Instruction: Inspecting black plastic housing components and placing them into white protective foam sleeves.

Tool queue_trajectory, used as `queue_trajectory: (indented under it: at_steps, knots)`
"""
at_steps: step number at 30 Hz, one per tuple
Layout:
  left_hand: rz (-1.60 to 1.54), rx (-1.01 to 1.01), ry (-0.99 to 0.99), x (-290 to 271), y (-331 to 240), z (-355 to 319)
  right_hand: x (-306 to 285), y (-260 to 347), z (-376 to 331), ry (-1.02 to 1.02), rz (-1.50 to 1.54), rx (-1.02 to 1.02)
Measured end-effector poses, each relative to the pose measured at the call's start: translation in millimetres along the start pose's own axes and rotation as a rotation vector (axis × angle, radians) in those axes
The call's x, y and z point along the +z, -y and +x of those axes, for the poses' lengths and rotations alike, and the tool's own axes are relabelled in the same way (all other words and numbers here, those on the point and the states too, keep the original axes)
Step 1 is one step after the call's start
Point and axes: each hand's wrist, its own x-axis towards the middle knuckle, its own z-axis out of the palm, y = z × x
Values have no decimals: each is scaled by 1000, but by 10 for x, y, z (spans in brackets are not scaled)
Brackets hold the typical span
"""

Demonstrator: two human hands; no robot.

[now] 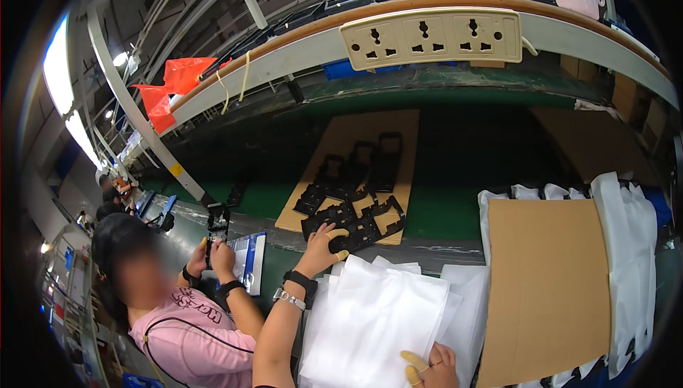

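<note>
My left hand (pixel 326 243), with yellow finger cots and a watch and black band at the wrist, grips the near edge of a black plastic frame (pixel 334 218). That frame lies among several similar black frames (pixel 388 153) on a cardboard sheet (pixel 307 183). My right hand (pixel 433 369), also in yellow finger cots, is closed at the lower right edge of a stack of thin white packing sleeves (pixel 377 317). Its fingers are partly cut off by the lower edge of the picture.
On the right, a brown cardboard sheet (pixel 548 281) lies over white-wrapped pieces (pixel 626 245). A co-worker in a pink shirt (pixel 203 334) handles a black part at my left. Ahead runs a shelf beam with a cream power strip (pixel 434 57), above the green bench (pixel 452 196).
</note>
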Motion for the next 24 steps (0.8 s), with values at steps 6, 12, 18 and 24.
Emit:
queue_trajectory:
  at_steps: [6, 12, 18, 24]
  knots:
    - [114, -130, -41, 114, 84, 112, 11, 1, 4, -28, 21, -17]
    - [95, -87, 16, 96, 199, 326, 25, 15, 0, -12, 14, -23]
    - [313, -159, -4, -2, -424, 442, 20, 33, 15, -59, -14, -3]
    - [-240, 572, 280, -183, -2522, 571, -21, -43, -15, -27, -22, 6]
